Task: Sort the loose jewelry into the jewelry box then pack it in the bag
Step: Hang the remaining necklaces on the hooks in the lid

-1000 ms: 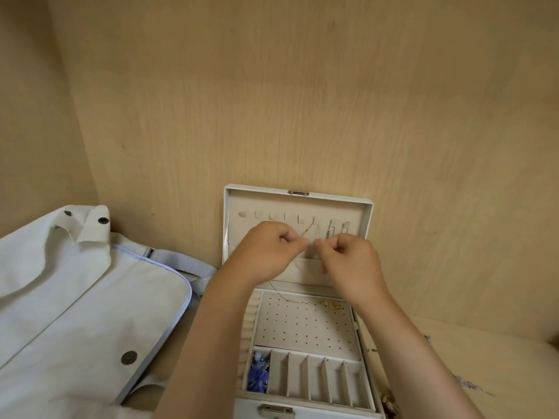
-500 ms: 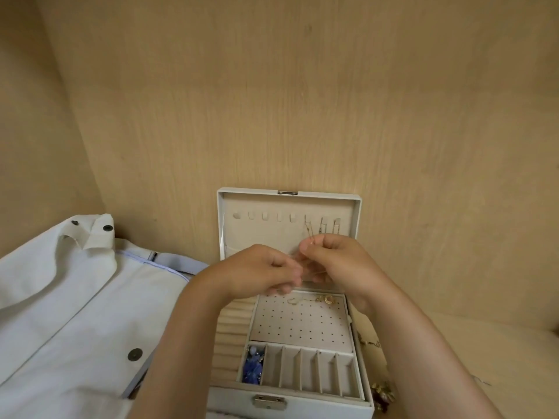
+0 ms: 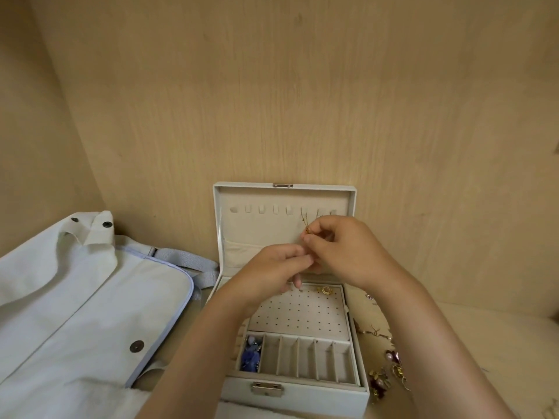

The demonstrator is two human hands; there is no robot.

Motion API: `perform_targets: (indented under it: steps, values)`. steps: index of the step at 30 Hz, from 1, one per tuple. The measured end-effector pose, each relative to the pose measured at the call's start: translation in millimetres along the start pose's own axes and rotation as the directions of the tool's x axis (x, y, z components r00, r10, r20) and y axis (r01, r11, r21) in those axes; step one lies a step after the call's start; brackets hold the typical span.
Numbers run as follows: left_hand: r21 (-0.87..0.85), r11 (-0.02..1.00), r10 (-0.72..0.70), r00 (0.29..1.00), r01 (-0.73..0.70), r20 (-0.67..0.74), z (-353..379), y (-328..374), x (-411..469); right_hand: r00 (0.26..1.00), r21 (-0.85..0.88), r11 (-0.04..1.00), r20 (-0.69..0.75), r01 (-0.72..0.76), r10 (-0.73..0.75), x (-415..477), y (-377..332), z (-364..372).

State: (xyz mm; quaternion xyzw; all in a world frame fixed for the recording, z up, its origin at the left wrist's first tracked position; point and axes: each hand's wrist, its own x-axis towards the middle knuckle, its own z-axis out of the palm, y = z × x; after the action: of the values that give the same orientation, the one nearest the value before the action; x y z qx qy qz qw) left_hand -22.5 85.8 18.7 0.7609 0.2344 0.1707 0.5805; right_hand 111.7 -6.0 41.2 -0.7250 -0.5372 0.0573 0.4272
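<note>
Gold necklace (image 3: 306, 229), pinched by fingers of left hand (image 3: 272, 273) and right hand (image 3: 348, 252), hangs at the lid hooks (image 3: 276, 209) of the jewelry box (image 3: 302, 394) (bag (image 3: 90, 297) alongside). Keep it taut; seat it on one hook.

bag (image 3: 75, 297) left of open jewelry box (image 3: 296, 388), loose jewelry (image 3: 390, 370) right, seemingly touching it

A white rectangular jewelry box (image 3: 257, 234) stands open on wood, and in front of its upright lid a left hand (image 3: 272, 276) and a right hand (image 3: 348, 252) pinch a thin gold chain (image 3: 306, 228). A pale fabric bag (image 3: 75, 297) lies left, and loose gold and purple jewelry (image 3: 390, 370) lies right.
</note>
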Motion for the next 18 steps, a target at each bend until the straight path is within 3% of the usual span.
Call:
perform_targets:
  steps: [3, 8, 10, 18]
  values:
    - [0.029, 0.999, 0.032, 0.999, -0.032, -0.002, -3, 5, -2, 1.000, 0.007, 1.000, 0.030, 0.005, -0.005, 2, 2, -2]
    - [0.025, 0.996, 0.086, 0.994, -0.085, -0.069, -13, 11, -6, 0.941, 0.013, 0.985, 0.296, -0.175, 0.163, -2, 4, -1]
    - [0.000, 0.995, 0.097, 0.991, -0.097, -0.088, -14, 13, -6, 0.912, -0.040, 0.985, 0.372, -0.167, 0.169, -4, 5, 8]
    - [0.136, 0.974, 0.199, 0.970, -0.180, -0.142, -17, 5, 0, 0.952, -0.039, 0.991, 0.275, -0.130, 0.136, -2, 7, 7]
